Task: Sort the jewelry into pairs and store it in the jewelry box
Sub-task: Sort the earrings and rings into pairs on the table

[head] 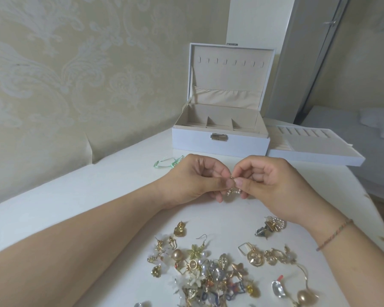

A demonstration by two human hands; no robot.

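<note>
A pale green looped item (169,163) lies on the white surface (53,202) at far left, just behind the left hand. The left hand (193,180) has its fingers curled, thumb and forefinger pinching a small gold-and-pearl earring (232,191). The right hand (273,185) meets it from the opposite side and pinches the same earring at its upper hook; both hands hold the piece just above the surface (whether one earring or two are held cannot be determined). A thin braided bracelet (334,234) circles the right wrist.

Behind the hands stands the white jewelry box (220,140), lid upright, its beige lining showing divided compartments. To its right, touching or just beside it, lies a separate removable tray (315,149) with ring slots.

In front of the hands, the unsorted jewelry pile (220,271) spreads across the surface: gold charms, pearl pieces, flower shapes. A smaller cluster (271,226) lies apart, near the right wrist.
</note>
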